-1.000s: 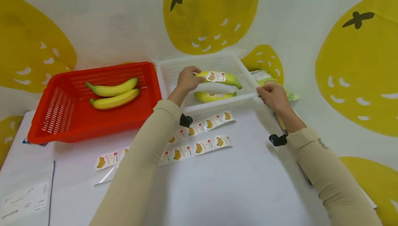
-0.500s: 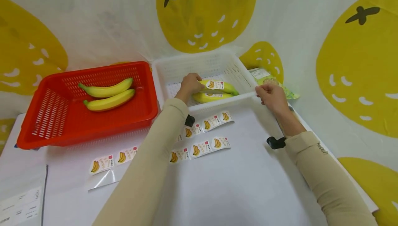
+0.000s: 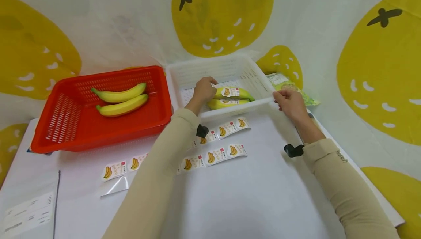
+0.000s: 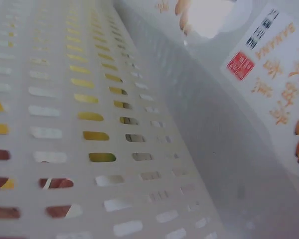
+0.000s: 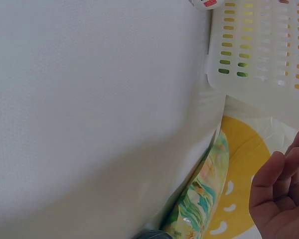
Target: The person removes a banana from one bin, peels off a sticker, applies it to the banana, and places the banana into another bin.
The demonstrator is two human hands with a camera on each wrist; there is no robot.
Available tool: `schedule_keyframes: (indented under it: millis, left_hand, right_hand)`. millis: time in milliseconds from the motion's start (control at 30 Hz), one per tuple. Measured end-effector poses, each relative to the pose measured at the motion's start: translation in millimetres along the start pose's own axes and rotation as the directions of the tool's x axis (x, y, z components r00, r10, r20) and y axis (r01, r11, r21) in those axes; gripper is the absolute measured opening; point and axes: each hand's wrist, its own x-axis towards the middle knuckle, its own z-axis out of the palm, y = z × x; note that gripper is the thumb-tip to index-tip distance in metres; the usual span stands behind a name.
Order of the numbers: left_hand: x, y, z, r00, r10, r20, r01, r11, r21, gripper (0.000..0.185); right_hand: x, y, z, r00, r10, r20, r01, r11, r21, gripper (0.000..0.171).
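Note:
Two yellow bananas with green tips, each with a white label, lie side by side in the white plastic basket (image 3: 227, 112). The rear banana (image 3: 245, 93) rests against the front banana (image 3: 215, 104). My left hand (image 3: 204, 91) is inside the basket at the left ends of these bananas, fingers loosely bent and not wrapped round either one. At the basket's front right corner, my right hand (image 3: 289, 102) pinches the rim between thumb and fingers. The right wrist view has its fingers (image 5: 274, 174) curled at the rim; the left wrist view shows mostly the perforated wall (image 4: 55, 129).
To the left stands a red basket (image 3: 98, 136) with two bananas (image 3: 121, 102) carrying no visible labels. Strips of banana stickers (image 3: 217, 155) lie on the white table (image 3: 250, 195). A green packet (image 3: 309, 100) sits behind my right hand; a clear plastic sleeve (image 3: 29, 209) lies at front left.
My left hand has lowered the labelled banana into the white basket beside the other one and let go of it. The right hand has stayed at the basket's corner.

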Motion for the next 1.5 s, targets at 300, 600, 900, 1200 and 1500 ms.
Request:
schedule_keyframes:
  millis: [300,600,900,1200,1500]
  left_hand:
    - [-81.1,-7.8,-54.3,0.926,0.25,-0.284,-0.308,0.934,-0.181,0.03]
    - [-193.8,-125.0,-166.7,0.723,-0.249,-0.644,-0.013,0.928,-0.373,0.037]
    - [-223.8,-206.0,-190.3,0.585,-0.687,-0.431,-0.016,0.521,-0.853,0.029]
    - [-202.6,-205.8,-179.9,0.703,-0.646,-0.297,-0.09,0.333,-0.939,0.06]
    - [-195.6,-201.3,-175.5,0.708,-0.636,-0.307,-0.076,0.363,-0.929,0.059]
  right_hand:
    - [21.2,10.5,-1.2,0.999,0.005,0.036,-0.004,1.0,-0.029,0.052]
    - [43.5,24.4,-29.1,0.998,-0.045,0.041,0.049,0.994,-0.102,0.053]
    - [58.3,38.0,-65.6,0.998,-0.008,0.07,0.019,0.986,-0.167,0.061]
    - [59.9,49.6,-72.6,0.999,0.025,0.038,-0.017,0.984,-0.18,0.062]
    - [62.0,53.7,-73.1,0.999,0.019,0.027,-0.012,0.977,-0.211,0.064]
